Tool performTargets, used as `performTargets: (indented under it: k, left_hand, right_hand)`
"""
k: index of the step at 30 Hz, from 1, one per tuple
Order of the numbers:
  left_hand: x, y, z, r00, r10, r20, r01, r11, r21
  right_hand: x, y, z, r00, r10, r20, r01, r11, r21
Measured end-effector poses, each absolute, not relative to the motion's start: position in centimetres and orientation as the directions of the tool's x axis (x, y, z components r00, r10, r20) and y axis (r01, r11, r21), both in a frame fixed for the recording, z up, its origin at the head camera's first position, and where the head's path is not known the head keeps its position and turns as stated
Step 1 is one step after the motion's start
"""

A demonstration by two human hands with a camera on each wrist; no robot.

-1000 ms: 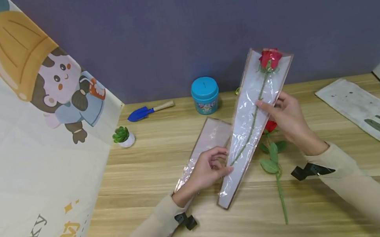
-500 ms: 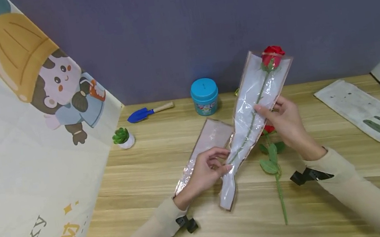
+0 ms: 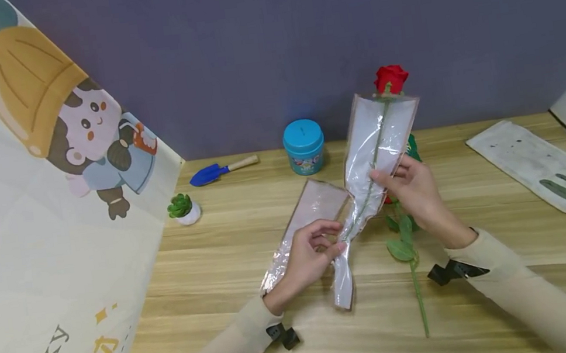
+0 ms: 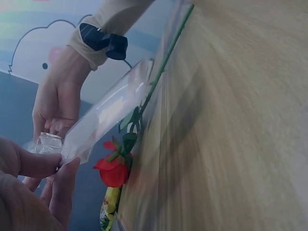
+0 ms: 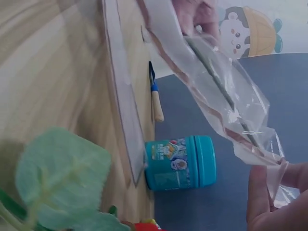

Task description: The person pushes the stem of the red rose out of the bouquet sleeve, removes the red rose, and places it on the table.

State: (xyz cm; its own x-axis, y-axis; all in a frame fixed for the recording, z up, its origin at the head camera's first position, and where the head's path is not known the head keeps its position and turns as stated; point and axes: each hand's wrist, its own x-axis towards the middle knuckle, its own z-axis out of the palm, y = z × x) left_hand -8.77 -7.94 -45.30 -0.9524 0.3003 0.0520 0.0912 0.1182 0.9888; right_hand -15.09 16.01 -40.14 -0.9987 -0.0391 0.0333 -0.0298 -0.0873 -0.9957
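Note:
A red rose (image 3: 391,79) has its bloom above the top edge of a clear, white-backed flower sleeve (image 3: 363,137), its thorny stem running down inside. My left hand (image 3: 310,255) pinches the narrow lower part of the sleeve and the stem end, and the sleeve is gathered there. Higher up, my right hand (image 3: 418,198) pinches the sleeve's right edge, thumb in front and fingers behind. Below it a second rose (image 4: 113,172) lies on the table, its bloom mostly hidden in the head view. Under my left forearm lies another flat flower sleeve (image 3: 313,208).
A blue lidded jar (image 3: 304,145) stands near the back wall, left of the held sleeve. Left of it are a small blue trowel (image 3: 208,174) and a potted succulent (image 3: 184,209). A white work glove (image 3: 536,163) lies at the right. A printed cloth (image 3: 59,257) hangs at the left.
The rose has come up out of the sleeve's top, its bloom now outside. The sleeve's lower part has bunched up in my left hand, and my right hand has shifted slightly down and left.

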Motion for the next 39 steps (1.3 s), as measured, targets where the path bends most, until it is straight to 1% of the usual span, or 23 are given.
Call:
performTargets:
  k: [6,8,15,21,25,29,33,39]
  left_hand:
    - [-8.9,-7.8,-45.0,-0.958,0.28,0.066,0.096,0.096,0.991]
    - [-9.0,-7.8,-44.9,-0.958,0.278,0.066,0.094,0.087,0.992]
    - [-8.9,-7.6,-44.9,-0.962,0.266,0.061,0.082,0.069,0.994]
    - [-9.1,-7.4,-45.1,-0.964,0.255,0.078,0.097,0.065,0.993]
    - [-9.3,-7.3,-45.1,-0.964,0.253,0.079,0.097,0.062,0.993]
    - [-9.3,-7.3,-45.0,-0.963,0.257,0.075,0.094,0.062,0.994]
    - [-9.3,-7.4,-45.0,-0.96,0.269,0.076,0.099,0.074,0.992]
    - [-9.1,-7.9,-45.0,-0.954,0.298,0.037,0.076,0.118,0.99]
  right_hand:
    - [-14.7,15.5,-40.8,-0.997,-0.073,0.026,-0.022,-0.053,-0.998]
    - [-14.6,15.4,-40.9,-0.997,-0.073,0.031,-0.029,-0.029,-0.999]
    - [-14.4,15.3,-40.9,-0.997,-0.077,0.019,-0.018,-0.008,-1.0]
    - [-13.9,14.9,-40.9,-0.995,-0.094,0.015,-0.025,0.098,-0.995]
    - [-13.7,14.6,-41.0,-0.996,-0.092,-0.003,-0.008,0.117,-0.993]
    - [-13.6,14.5,-41.0,-0.997,-0.074,-0.012,0.005,0.095,-0.995]
    - [-13.6,14.6,-41.0,-0.998,-0.069,-0.016,0.014,0.023,-1.0]
    - [-13.5,14.8,-40.6,-0.999,-0.054,0.008,-0.006,-0.03,-1.0]
